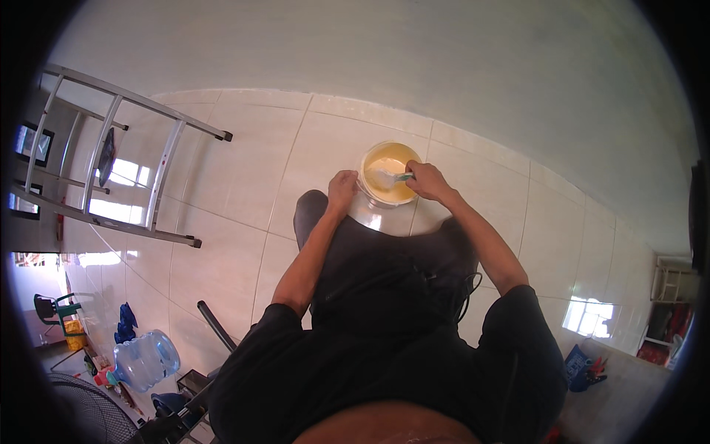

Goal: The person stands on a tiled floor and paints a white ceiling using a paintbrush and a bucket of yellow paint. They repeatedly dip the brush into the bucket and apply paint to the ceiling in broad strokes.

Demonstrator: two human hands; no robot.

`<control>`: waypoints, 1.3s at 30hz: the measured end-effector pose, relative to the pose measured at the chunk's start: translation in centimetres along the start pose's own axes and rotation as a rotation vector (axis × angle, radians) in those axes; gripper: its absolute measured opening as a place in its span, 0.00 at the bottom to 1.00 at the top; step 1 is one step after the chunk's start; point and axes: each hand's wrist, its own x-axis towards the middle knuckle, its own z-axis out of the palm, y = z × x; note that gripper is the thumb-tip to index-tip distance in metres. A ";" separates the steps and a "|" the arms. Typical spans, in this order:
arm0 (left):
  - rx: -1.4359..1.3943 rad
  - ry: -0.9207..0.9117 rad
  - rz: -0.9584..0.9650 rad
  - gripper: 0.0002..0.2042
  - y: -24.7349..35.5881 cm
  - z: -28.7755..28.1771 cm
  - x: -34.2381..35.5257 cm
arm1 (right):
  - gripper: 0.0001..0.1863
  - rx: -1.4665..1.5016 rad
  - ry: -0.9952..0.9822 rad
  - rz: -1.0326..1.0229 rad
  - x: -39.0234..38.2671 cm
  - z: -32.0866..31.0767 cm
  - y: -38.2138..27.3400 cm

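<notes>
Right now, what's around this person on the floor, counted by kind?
Paint buckets: 1, steadied at its rim by the left hand
Brushes: 1, held in the right hand
Ladders: 1
Water jugs: 1
Total: 4

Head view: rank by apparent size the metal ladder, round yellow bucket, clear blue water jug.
1. Grey metal ladder, lying on the tiled floor, by far the largest.
2. Round yellow bucket and clear blue water jug: they look alike in size; fisheye rim distortion and differing distance make ranking unsure.
</notes>
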 end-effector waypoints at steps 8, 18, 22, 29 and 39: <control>-0.111 -0.036 -0.037 0.13 -0.6 -0.1 -0.3 | 0.11 -0.242 0.328 0.018 -0.3 1.6 1.2; -0.088 -0.056 -0.043 0.13 -0.8 -0.5 0.1 | 0.13 0.172 0.168 0.068 -1.8 2.1 -1.0; -0.066 -0.097 -0.037 0.12 -1.4 -0.8 0.5 | 0.09 -0.017 0.350 -0.020 -1.3 2.5 -0.6; -0.114 -0.153 -0.125 0.11 -1.5 -1.1 0.7 | 0.08 0.066 0.512 0.076 -3.7 0.7 0.8; -0.161 -0.129 -0.033 0.12 -0.3 -0.3 0.2 | 0.15 0.030 0.222 0.048 -2.1 0.8 -0.3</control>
